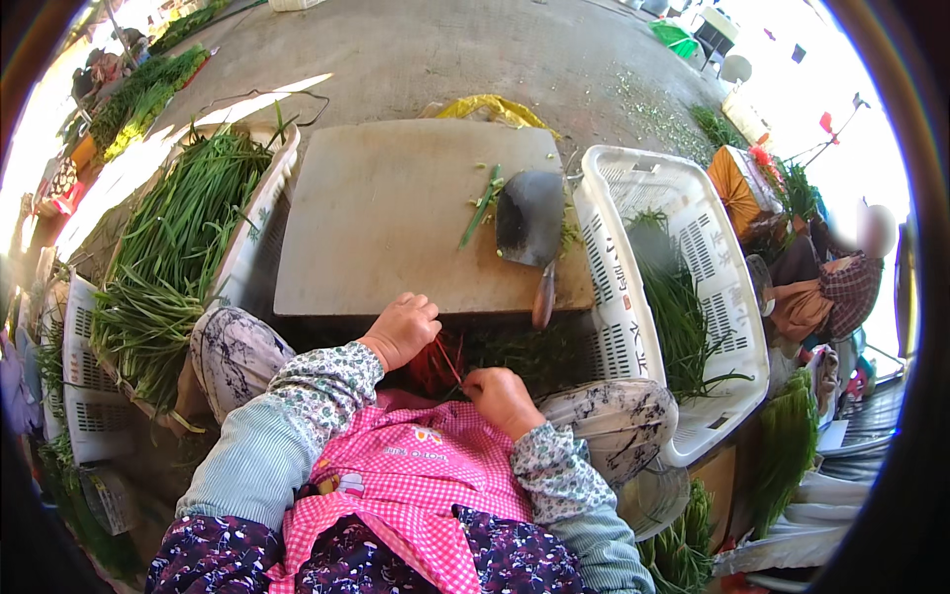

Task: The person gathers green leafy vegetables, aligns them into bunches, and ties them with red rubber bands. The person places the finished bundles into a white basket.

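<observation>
My left hand (404, 327) is closed on one end of a thin red string (447, 358), just in front of the board's near edge. Lower and to the right, my right hand (501, 397) pinches the string's other end. More red strings hang in a bundle (427, 371) between my hands, over my lap. Beyond them lies a large cutting board (386, 215). On its right side rest a broad dark-bladed cleaver (530, 219) with a wooden handle, a cut green stalk (481, 206) and small green scraps.
A white crate (260, 215) heaped with long green leafy stalks (178, 215) stands left of the board. At right is another white plastic crate (712, 297) holding greens (668, 312). A yellow sack (497, 109) lies behind the board. Another person (839, 289) sits far right.
</observation>
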